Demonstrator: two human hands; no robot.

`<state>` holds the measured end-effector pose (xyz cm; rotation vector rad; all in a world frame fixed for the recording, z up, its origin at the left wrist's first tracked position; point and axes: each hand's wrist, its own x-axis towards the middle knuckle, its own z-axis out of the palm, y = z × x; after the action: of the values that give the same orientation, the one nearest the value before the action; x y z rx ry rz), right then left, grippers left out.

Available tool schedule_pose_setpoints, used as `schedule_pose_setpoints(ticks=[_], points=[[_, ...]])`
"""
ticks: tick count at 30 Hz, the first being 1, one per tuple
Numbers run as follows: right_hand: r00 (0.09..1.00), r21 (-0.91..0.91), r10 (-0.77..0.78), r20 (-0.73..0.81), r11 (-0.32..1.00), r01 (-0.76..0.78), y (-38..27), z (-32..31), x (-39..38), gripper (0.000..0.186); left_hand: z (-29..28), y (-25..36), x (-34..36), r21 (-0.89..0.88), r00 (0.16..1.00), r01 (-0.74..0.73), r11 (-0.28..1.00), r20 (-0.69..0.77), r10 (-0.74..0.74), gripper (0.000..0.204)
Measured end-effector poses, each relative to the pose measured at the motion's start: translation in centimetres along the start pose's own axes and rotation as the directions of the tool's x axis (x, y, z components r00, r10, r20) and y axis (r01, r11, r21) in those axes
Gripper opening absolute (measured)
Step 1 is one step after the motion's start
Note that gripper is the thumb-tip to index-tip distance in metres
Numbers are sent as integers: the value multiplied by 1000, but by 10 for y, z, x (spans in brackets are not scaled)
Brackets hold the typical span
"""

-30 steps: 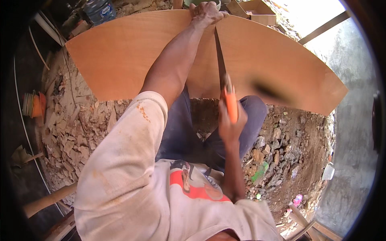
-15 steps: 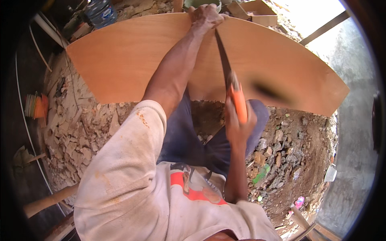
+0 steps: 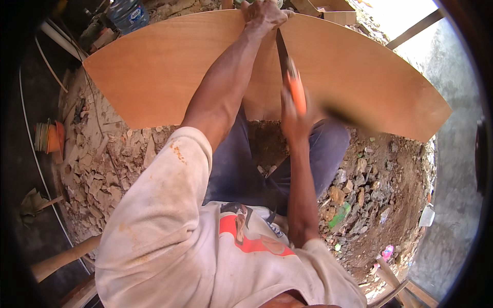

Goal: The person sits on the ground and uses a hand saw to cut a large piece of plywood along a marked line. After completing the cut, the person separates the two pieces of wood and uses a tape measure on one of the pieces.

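A wide sheet of orange-brown plywood (image 3: pixel 169 66) lies across in front of me, over my bent knees. My left hand (image 3: pixel 264 18) grips its far edge near the middle, the fingers closed over the rim. In my right hand (image 3: pixel 296 115) is a handsaw (image 3: pixel 295 92), held by its orange handle. Its dark blade points away from me and lies along the board toward my left hand. The blade's tip ends just short of that hand. Whether a cut runs under the blade is hard to make out.
Rubble and broken stones (image 3: pixel 102 179) cover the ground on both sides. A large blue water bottle (image 3: pixel 127 18) stands behind the board at the far left, a cardboard box (image 3: pixel 339 18) behind it at the right. Wooden sticks (image 3: pixel 67 256) lie at the lower left. A grey wall (image 3: pixel 452 169) rises at right.
My right hand has pushed the saw forward, away from me, and slightly left. My left hand stays on the far edge of the plywood.
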<state>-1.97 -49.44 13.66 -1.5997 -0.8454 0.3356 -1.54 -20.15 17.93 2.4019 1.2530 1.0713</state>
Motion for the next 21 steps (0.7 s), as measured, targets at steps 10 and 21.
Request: schedule_pose_setpoints(ticks=[10,21], points=[[999,98,-39,17,995,37,8,-34,-83,25,-3,-7,14,-28,998,57,998,16,-56,47],[999,125,-17,40,992,12,-4,-23,-51,21,-13,-1,8,-7,995,44,999,91,-43,45]])
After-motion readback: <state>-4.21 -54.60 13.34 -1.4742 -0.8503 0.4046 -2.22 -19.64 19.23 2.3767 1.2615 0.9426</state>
